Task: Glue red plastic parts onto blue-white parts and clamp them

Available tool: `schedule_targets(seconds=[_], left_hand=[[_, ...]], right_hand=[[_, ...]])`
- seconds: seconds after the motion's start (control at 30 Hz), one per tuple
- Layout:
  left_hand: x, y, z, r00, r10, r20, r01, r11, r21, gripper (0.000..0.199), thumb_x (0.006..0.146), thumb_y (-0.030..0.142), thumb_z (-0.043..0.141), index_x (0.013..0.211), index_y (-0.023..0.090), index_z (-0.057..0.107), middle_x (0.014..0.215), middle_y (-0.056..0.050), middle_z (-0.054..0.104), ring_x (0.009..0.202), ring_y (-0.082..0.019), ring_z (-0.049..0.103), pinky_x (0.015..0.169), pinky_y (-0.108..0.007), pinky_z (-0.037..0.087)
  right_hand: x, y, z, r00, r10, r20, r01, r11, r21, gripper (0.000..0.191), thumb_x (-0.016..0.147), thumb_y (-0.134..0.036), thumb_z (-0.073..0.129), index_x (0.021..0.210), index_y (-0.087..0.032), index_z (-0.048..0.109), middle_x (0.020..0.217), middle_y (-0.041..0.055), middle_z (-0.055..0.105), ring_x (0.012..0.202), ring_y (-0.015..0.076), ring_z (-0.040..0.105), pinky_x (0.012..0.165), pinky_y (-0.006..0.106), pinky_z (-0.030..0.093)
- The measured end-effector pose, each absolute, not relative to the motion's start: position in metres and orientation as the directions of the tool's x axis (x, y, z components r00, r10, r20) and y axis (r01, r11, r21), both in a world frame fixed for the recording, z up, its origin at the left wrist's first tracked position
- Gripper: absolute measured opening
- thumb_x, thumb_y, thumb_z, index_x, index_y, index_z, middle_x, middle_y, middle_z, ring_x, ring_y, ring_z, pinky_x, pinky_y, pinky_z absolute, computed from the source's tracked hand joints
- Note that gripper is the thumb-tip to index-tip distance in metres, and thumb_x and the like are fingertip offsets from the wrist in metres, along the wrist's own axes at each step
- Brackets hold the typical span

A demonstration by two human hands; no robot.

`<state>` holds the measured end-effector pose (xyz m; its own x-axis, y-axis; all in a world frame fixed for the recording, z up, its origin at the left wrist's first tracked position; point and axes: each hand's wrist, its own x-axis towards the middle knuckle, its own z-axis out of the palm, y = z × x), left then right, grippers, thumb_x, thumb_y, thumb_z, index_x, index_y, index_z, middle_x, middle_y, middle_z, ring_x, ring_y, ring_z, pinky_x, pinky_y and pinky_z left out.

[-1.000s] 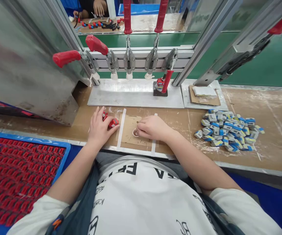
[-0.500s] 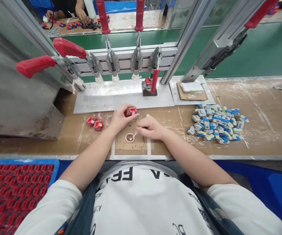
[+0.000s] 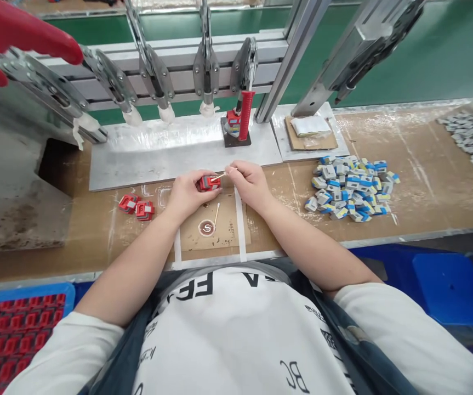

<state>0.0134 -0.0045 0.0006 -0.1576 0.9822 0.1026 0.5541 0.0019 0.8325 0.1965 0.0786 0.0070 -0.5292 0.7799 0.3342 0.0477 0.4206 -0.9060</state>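
Note:
My left hand is closed around a small red and grey plastic part, its recessed side facing up. Between the pinched fingers of my right hand is a thin cotton swab, its tip at the red part. Below them on the worktop sits a small round dish of brownish liquid. A second cotton swab leans by the dish's rim. Left of my left hand, two more red parts lie on the bench, close together.
Toggle clamps with red handles stand along a metal rail behind a metal plate. One clamp presses a red part. To the right lies a pile of blue, white and yellow pieces. A blue tray of red parts is at lower left.
My right hand has moved from the dish up to the red part, bringing the swab to it. The left hand still holds the part. The camera view has shifted.

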Motion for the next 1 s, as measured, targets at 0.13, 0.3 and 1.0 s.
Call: schedule_targets(seconds=[0.13, 0.3, 1.0], left_hand=[[0.014, -0.004, 0.003, -0.155, 0.984, 0.089, 0.578, 0.018, 0.816, 0.038, 0.077, 0.040, 0.084, 0.109, 0.020, 0.081, 0.093, -0.002, 0.080, 0.084, -0.020, 0.071, 0.082, -0.031, 0.053], [0.015, -0.004, 0.003, -0.150, 0.984, 0.093, 0.596, 0.015, 0.803, 0.037, 0.077, 0.038, 0.083, 0.109, 0.020, 0.081, 0.093, -0.001, 0.080, 0.084, -0.020, 0.070, 0.082, -0.030, 0.052], [0.020, -0.007, 0.002, -0.159, 0.977, 0.145, 0.628, -0.013, 0.778, 0.034, 0.080, 0.032, 0.081, 0.113, 0.021, 0.081, 0.108, -0.004, 0.082, 0.097, -0.023, 0.074, 0.094, -0.034, 0.056]], right_hand=[[0.196, 0.080, 0.004, -0.534, 0.764, 0.362, 0.035, 0.448, -0.894, 0.056, 0.102, -0.060, 0.053, 0.065, -0.023, 0.037, 0.064, -0.0033, 0.031, 0.062, 0.0138, 0.033, 0.062, 0.030, 0.028], [0.196, 0.081, 0.003, -0.532, 0.748, 0.398, 0.032, 0.487, -0.873, 0.055, 0.105, -0.059, 0.052, 0.066, -0.023, 0.037, 0.065, -0.0032, 0.032, 0.062, 0.0135, 0.033, 0.062, 0.029, 0.028], [0.208, 0.085, 0.006, -0.639, 0.616, 0.460, 0.166, 0.695, -0.700, 0.046, 0.104, -0.035, 0.050, 0.067, -0.024, 0.024, 0.061, -0.0046, 0.026, 0.058, 0.0127, 0.028, 0.061, 0.031, 0.021]])
